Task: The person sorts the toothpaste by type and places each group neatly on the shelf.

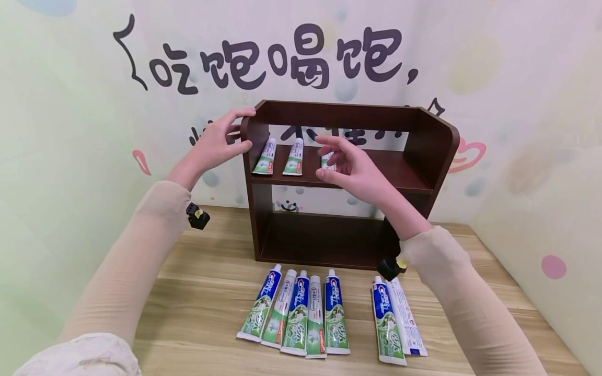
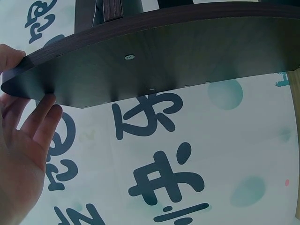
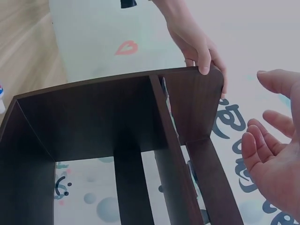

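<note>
My left hand [image 1: 213, 141] grips the left side panel of a dark brown wooden shelf [image 1: 324, 237]. In the left wrist view, the thumb lies on one face of that panel and the fingertips touch the other. Two white-and-green toothpaste tubes [image 1: 267, 156] [image 1: 294, 156] lean upright on the upper level. A third toothpaste tube [image 1: 325, 161] stands there, partly covered by my right hand [image 1: 355, 169]. The right fingers are loosely bent, and the right wrist view shows nothing between thumb and fingers [image 3: 276, 154].
On the wooden table [image 1: 197, 313] before the shelf lies a row of several toothpaste tubes [image 1: 296, 318], blue-green and white-green alternating. Further right, a blue-green tube [image 1: 389, 324] overlaps a white one [image 1: 410, 329] lying back side up. A printed wall sheet [image 1: 517, 130] hangs behind.
</note>
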The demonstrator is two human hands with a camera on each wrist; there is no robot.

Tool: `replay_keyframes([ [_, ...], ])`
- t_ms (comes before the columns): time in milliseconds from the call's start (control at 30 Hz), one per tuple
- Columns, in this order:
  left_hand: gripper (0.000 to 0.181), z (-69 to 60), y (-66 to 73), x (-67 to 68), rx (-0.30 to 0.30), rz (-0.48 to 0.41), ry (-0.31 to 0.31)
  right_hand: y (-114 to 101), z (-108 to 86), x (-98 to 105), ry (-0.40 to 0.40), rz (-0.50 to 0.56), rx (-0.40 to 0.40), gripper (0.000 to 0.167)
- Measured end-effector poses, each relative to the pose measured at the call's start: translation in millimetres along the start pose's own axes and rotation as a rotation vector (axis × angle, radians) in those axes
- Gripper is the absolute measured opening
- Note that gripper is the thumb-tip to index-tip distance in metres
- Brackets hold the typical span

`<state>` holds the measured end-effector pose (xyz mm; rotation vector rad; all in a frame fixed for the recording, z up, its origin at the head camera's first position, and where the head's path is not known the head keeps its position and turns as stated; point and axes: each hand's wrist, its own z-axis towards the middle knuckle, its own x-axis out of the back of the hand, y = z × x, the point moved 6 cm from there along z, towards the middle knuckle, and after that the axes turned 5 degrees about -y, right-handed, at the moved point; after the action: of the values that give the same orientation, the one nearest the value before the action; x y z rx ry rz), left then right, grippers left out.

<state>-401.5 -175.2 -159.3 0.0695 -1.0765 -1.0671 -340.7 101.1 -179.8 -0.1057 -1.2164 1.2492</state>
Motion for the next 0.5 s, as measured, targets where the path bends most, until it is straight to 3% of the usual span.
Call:
replay_keyframes([
  [500,0.057,-0.2,0.4,-0.4,-0.005,0.002,0.003,11.6,-19.0,-17.0,-0.005,0.007,0.006,0.061],
])
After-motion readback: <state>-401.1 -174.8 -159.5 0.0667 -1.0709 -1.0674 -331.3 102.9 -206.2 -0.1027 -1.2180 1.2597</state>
